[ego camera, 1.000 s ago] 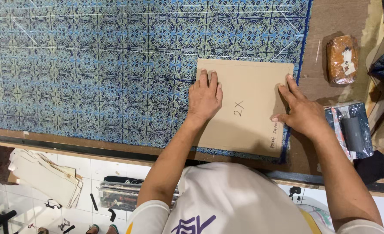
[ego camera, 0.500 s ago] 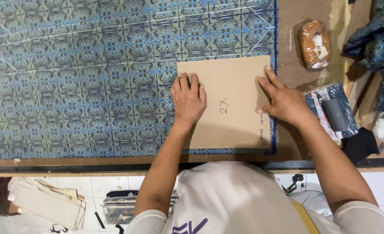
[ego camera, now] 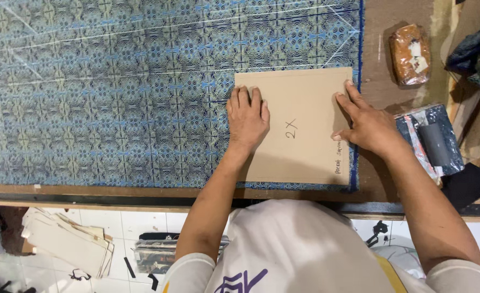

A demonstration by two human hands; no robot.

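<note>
A blue and green patterned cloth [ego camera: 115, 92] lies spread over a wooden table [ego camera: 386, 54]. On its right end rests a tan cardboard template [ego camera: 310, 157] with handwriting on it. My left hand [ego camera: 247, 116] lies flat on the template's left edge, fingers together and pointing away from me. My right hand [ego camera: 365, 125] presses on the template's right edge, fingers spread, next to the cloth's blue border. Neither hand grips anything.
A wrapped brown packet [ego camera: 409, 54] sits at the table's far right. Plastic-wrapped dark items [ego camera: 432, 144] lie beside my right forearm, with dark cloth [ego camera: 475, 49] further right. Below the table edge, stacked cardboard pieces [ego camera: 69, 244] and clutter lie on a white tiled floor.
The view has shifted slightly; both hands stay pressed on the template, which sits in the same place on the cloth.
</note>
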